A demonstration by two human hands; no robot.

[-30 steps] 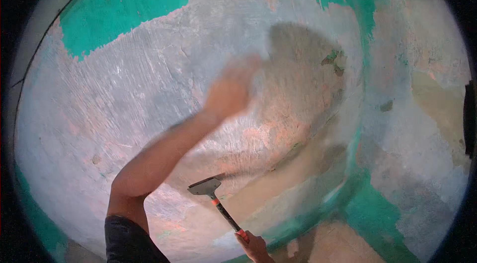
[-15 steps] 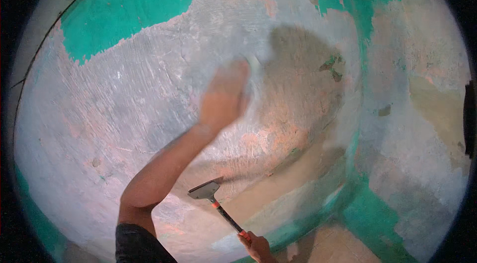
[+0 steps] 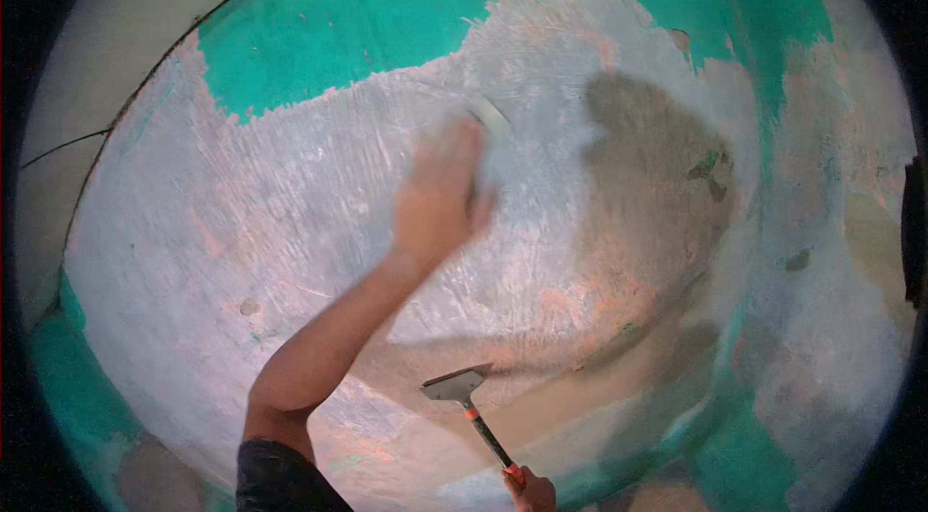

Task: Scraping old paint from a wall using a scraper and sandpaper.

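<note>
Gripping a scraper (image 3: 491, 437), the right hand (image 3: 535, 491) is showing at the lower edge, well below the left hand (image 3: 440, 193) and to its right. Its fingers are wrapping snugly round the red lower end of the handle, which is black further up with another red band near the top. The scraper is tilting up and leftward from that fist, its wide grey head (image 3: 450, 384) sitting between the two hands. Whether the blade is touching the wall (image 3: 280, 188), I cannot tell.

The left hand is showing its back, blurred, in front of the wall, thumb to the right and fingers pointing upward. A pale curved thing (image 3: 491, 117) is showing just beside its fingertips, too smeared to name; whether the hand is holding it, I cannot tell. The left forearm (image 3: 333, 343) is slanting up from a dark sleeve (image 3: 285, 475) to the left of the right hand.

Around the left hand, the wall is showing scratchy grey with pinkish patches. Green paint (image 3: 333, 24) is covering a ragged band above that hand. A dark shadow (image 3: 648, 164) is falling to its right, and farther right a second patchy wall (image 3: 812, 328) is meeting the first at a corner.
</note>
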